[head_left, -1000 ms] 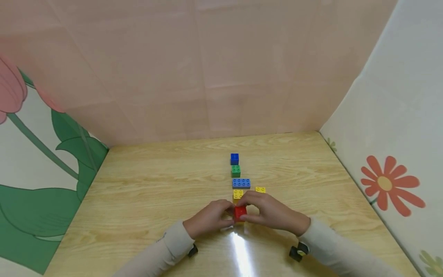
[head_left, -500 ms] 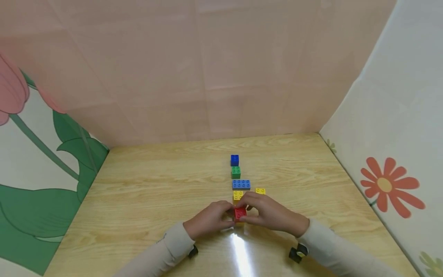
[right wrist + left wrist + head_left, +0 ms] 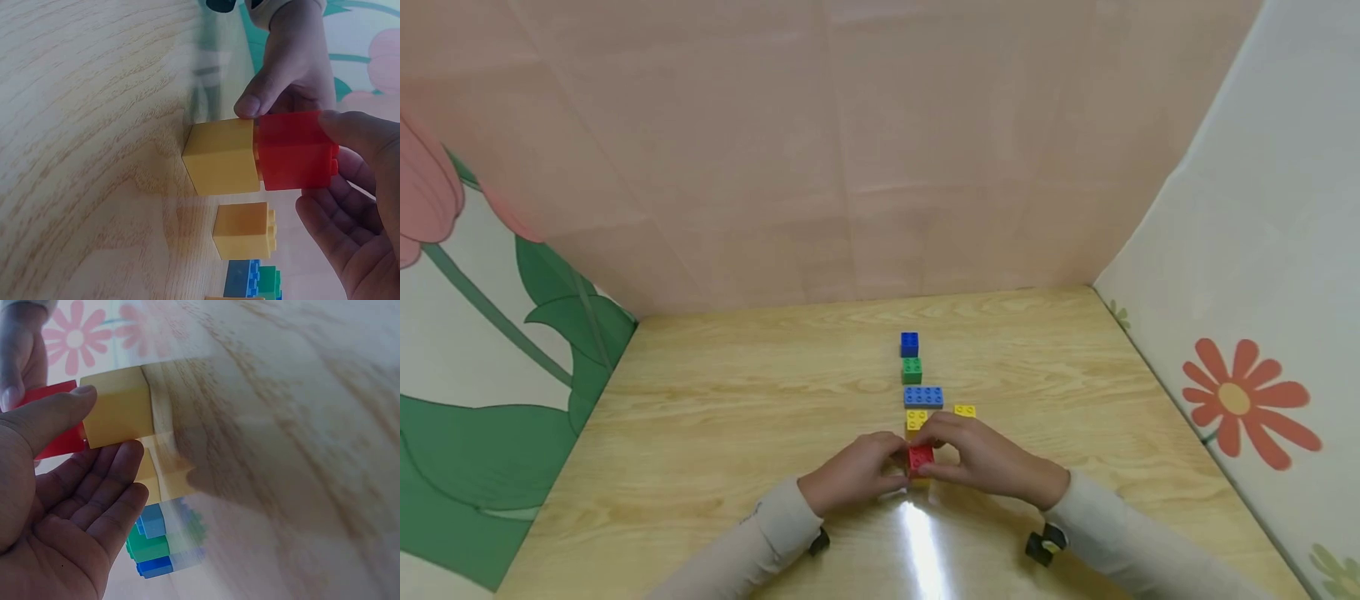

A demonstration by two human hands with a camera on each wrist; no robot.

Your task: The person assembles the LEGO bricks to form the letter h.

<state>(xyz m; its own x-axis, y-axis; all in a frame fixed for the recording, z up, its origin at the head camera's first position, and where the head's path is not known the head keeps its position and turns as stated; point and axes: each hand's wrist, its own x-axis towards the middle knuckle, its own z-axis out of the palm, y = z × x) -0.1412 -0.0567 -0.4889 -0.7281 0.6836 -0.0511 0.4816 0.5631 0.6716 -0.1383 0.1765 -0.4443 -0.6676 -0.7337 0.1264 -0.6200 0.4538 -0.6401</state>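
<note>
- Here we are, both hands together at the near end of the line, closed in on one small two-block stack!
- My right hand (image 3: 981, 458) has the red block (image 3: 921, 461) pinched, thumb on the near side, fingers round the far side.
- My left hand (image 3: 859, 473) comes in from the other side, thumb and fingers on the lower yellow block (image 3: 222, 159), right up by the seam with the red.
- And the red sits on top of that yellow, which stands on the bench (image 3: 737, 392); from the right wrist I catch a narrow gap between the two, with studs showing in it.
- Just beyond the stack, a second yellow block (image 3: 915, 419), studs up, a slim space between them.
- Next along the line, the long blue block (image 3: 922, 397), two rows of four studs, reaching out to the right.
- Then the green block (image 3: 912, 371), and at the far end the dark blue block (image 3: 909, 344)!
- Off to the right of the line, a third yellow block (image 3: 965, 411) peeks out, partly hidden by my right hand.
- A bright streak of light (image 3: 922, 546) gleams on the bench, on my side of the stack.
</note>
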